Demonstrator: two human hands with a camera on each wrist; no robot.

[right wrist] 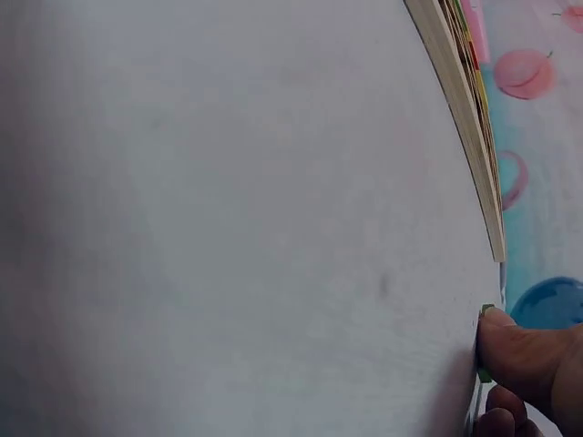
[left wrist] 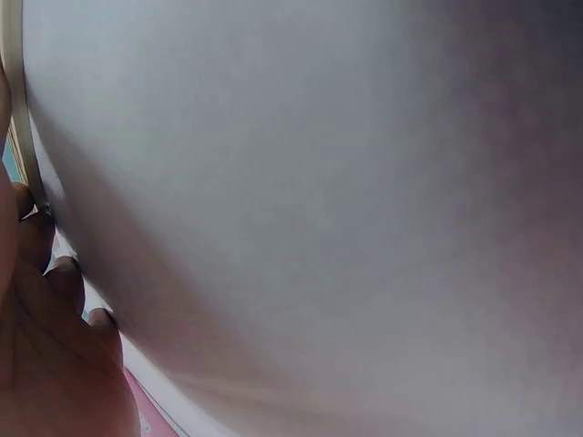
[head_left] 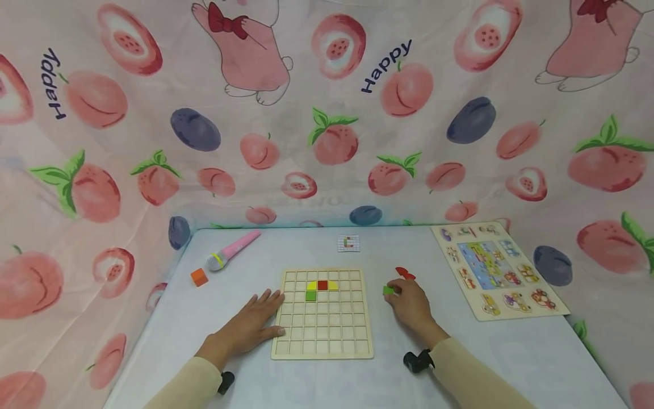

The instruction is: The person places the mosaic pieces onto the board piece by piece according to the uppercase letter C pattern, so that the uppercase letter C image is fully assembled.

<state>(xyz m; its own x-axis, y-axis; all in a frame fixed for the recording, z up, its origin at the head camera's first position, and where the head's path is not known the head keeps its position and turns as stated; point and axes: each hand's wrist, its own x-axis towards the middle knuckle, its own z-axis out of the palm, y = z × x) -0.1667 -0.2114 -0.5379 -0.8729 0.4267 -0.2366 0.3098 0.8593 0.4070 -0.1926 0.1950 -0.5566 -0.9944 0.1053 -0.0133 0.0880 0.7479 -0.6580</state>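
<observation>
A wooden grid board (head_left: 337,324) lies flat on the white table. In its upper rows sit two yellow pieces with rounded corners, the left one (head_left: 311,285) and the right one (head_left: 333,286). Between them is a red square (head_left: 322,285), and a green square (head_left: 310,296) sits below the left yellow one. My left hand (head_left: 245,324) is spread, its fingertips and thumb resting at the board's left edge. To the right of the board, my right hand (head_left: 413,307) pinches a green square tile (head_left: 388,290) close over the table. Just beyond that hand lie red rounded pieces (head_left: 405,273).
Behind the board lies a small card (head_left: 348,243) with a coloured pattern. A pink toy microphone (head_left: 235,250) and an orange cube (head_left: 199,277) are at the back left. A picture puzzle board (head_left: 460,272) lies at the right. Fruit-printed cloth (head_left: 286,130) hangs behind the table.
</observation>
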